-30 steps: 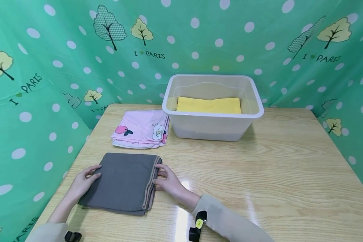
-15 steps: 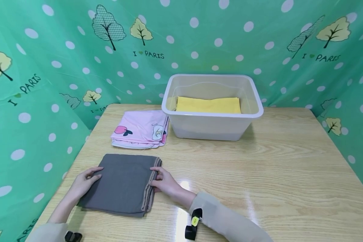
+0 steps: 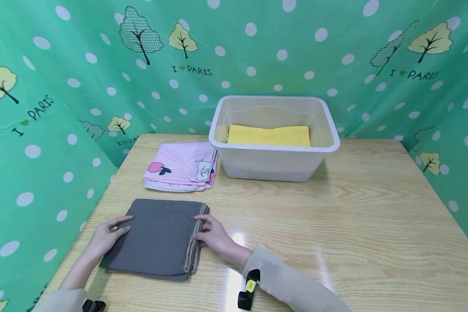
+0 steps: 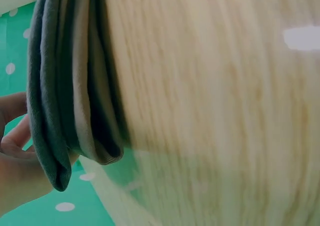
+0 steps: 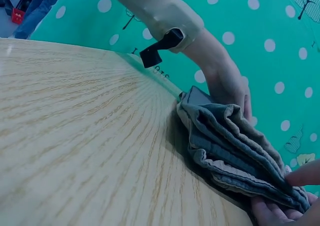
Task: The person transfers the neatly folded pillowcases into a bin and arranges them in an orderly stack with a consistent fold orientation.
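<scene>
A dark grey folded cloth (image 3: 156,238) lies flat at the table's left front, its stacked layers showing along the right side. My left hand (image 3: 106,237) grips its left edge, thumb and forefinger on the top face. Across from it, my right hand (image 3: 214,234) pinches the layered right edge. In the right wrist view, one finger (image 5: 305,175) lies over the folds while other fingers tuck beneath them. The left wrist view shows the cloth's thick folds (image 4: 65,86) close up, partly hiding the left hand (image 4: 20,156).
Behind the grey cloth lies a folded pink printed cloth (image 3: 181,164). To its right stands a white plastic bin (image 3: 265,167) with a folded yellow cloth (image 3: 269,135) inside. The wooden table (image 3: 366,216) meets a green dotted curtain (image 3: 257,56) at the back and sides.
My right hand has moved slightly left, farther over the grey cloth's layered edge. The left hand stays at the left edge, and the cloth has barely shifted.
</scene>
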The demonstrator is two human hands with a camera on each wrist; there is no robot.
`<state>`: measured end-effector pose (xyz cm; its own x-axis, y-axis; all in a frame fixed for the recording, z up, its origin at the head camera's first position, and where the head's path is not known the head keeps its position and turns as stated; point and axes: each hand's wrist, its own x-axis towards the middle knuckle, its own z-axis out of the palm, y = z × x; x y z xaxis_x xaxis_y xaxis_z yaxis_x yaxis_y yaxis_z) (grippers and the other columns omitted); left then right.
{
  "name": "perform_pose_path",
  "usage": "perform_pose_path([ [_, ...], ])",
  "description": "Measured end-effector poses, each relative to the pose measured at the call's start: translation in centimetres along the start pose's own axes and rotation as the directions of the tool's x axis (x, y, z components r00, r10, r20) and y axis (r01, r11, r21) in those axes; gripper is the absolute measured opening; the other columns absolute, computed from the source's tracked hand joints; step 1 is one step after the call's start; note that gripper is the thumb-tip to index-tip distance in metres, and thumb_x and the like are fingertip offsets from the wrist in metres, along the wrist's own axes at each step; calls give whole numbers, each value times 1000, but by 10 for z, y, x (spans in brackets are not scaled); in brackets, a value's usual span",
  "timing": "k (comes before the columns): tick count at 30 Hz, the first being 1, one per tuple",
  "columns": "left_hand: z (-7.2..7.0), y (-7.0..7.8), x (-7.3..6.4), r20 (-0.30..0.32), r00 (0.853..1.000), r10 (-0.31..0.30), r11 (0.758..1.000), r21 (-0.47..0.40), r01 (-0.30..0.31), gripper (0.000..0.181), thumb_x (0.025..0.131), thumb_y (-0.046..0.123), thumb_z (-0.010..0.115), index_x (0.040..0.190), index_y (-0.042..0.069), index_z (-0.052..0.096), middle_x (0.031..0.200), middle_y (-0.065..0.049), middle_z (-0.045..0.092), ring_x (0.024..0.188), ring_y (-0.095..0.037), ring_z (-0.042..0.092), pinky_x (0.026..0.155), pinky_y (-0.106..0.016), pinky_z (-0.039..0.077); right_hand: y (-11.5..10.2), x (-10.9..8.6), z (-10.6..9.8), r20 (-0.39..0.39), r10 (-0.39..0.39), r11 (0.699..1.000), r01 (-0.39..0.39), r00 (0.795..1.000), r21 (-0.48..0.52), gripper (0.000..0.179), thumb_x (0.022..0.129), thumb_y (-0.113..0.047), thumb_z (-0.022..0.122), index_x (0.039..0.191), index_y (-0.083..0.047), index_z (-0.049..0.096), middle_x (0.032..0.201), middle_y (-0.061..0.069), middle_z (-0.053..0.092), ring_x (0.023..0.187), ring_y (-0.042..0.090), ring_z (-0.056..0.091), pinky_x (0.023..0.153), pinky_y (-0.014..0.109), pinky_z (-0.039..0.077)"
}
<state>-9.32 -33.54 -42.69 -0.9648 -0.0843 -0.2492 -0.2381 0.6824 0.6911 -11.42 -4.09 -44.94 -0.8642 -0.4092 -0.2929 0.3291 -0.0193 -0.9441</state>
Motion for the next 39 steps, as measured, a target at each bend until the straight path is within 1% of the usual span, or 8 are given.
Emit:
perform_pose_path([
  [9, 2, 12, -4, -13, 1000, -24, 997, -67, 23, 58, 88, 36, 52, 131, -1, 39, 138, -30, 22, 121, -48, 24, 93, -56, 28, -5, -2, -7, -15, -20, 999, 21, 1000, 28, 47, 77, 9, 57, 121, -7, 49, 87, 8, 60, 67, 14, 59, 61, 30, 52],
  [14, 5, 19, -4, -20, 1000, -24, 996, -85, 22, 59, 87, 38, 52, 131, 2, 41, 138, -28, 24, 120, -44, 31, 91, -53, 33, -19, -9, -15, -28, -20, 999, 21, 999, 35, 48, 77, 10, 55, 122, -4, 48, 84, 10, 59, 67, 15, 58, 64, 34, 52],
  [16, 7, 21, -4, -37, 999, -34, 996, -82, 31, 57, 86, 40, 54, 130, 6, 44, 138, -26, 27, 119, -40, 36, 88, -47, 38, -23, -11, -18, -27, -12, 999, 13, 1000, 36, 48, 78, 10, 55, 123, -4, 48, 84, 10, 59, 68, 15, 59, 65, 34, 52],
  [21, 12, 27, -3, -59, 997, -42, 995, -92, 36, 53, 84, 41, 56, 127, 12, 49, 136, -25, 33, 113, -34, 44, 83, -39, 41, -21, -9, -30, -34, 1, 999, 1, 999, 36, 49, 77, 7, 57, 124, -8, 48, 88, 10, 60, 70, 14, 59, 64, 32, 52],
  [28, 13, 46, -5, -15, 1000, -6, 991, -136, 4, 59, 86, 39, 55, 130, 3, 42, 139, -24, 27, 124, -40, 27, 94, -47, 32, -27, -12, -45, -42, 22, 999, -20, 999, 41, 50, 77, 6, 58, 124, -10, 49, 86, 7, 55, 68, 13, 57, 64, 31, 52],
  [32, 16, 49, -2, -11, 1000, -4, 987, -158, 2, 59, 85, 39, 55, 131, 4, 42, 139, -23, 27, 124, -37, 29, 95, -46, 32, -31, -14, -52, -51, 25, 999, -23, 998, 36, 51, 76, 5, 58, 124, -10, 49, 88, 7, 54, 69, 13, 58, 65, 31, 52],
  [34, 21, 44, 3, -34, 999, 1, 989, -146, -6, 56, 84, 41, 57, 129, 10, 46, 138, -21, 31, 120, -28, 38, 92, -35, 37, -33, -16, -55, -48, 28, 998, -24, 998, 66, 52, 76, 7, 57, 124, -8, 48, 90, 9, 57, 70, 13, 58, 67, 31, 52],
  [39, 30, 40, 11, -56, 998, -4, 987, -162, -5, 51, 81, 44, 59, 125, 20, 52, 136, -17, 34, 113, -20, 40, 82, -20, 37, -39, -21, -64, -44, 28, 991, -22, 999, 130, 53, 76, 10, 53, 126, -5, 45, 96, 13, 60, 69, 14, 59, 68, 31, 52],
])
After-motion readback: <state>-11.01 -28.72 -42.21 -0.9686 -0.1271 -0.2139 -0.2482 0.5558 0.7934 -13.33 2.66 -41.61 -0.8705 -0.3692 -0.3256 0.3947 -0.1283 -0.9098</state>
